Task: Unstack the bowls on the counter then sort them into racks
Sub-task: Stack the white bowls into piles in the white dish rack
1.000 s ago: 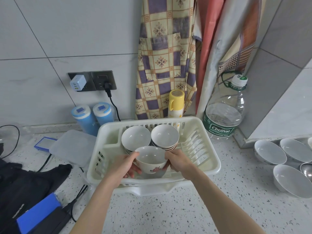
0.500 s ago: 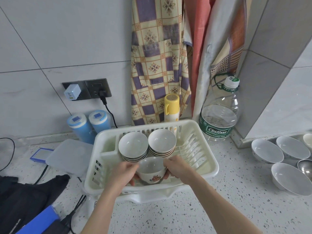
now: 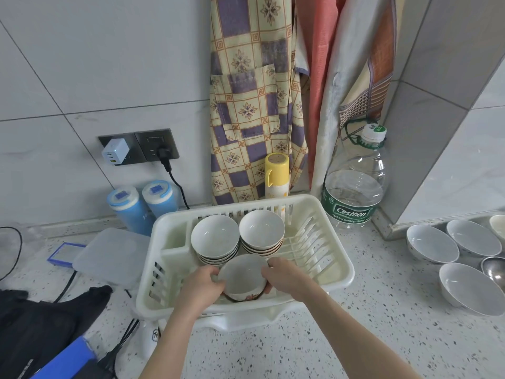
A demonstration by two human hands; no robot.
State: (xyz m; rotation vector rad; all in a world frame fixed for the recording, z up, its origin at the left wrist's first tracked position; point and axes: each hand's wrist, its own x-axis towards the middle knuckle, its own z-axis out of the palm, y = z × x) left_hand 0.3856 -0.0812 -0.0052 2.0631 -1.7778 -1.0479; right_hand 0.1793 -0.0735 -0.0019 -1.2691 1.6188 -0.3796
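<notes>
Both hands, left hand (image 3: pixel 200 287) and right hand (image 3: pixel 287 277), fingers curled round a flowered bowl (image 3: pixel 243 279), lower it into the rack (image 3: pixel 322 269) in front of two stacks; next, release it.

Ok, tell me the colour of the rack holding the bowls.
Creamy white plastic rack, seen in the head view.

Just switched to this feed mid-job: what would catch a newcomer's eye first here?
Centre frame, the left hand and right hand grip a flower-patterned bowl low inside the white dish rack, in front of two bowl stacks. Loose bowls wait on the counter at far right. Behind the rack stand a yellow flask and a large water bottle.
</notes>
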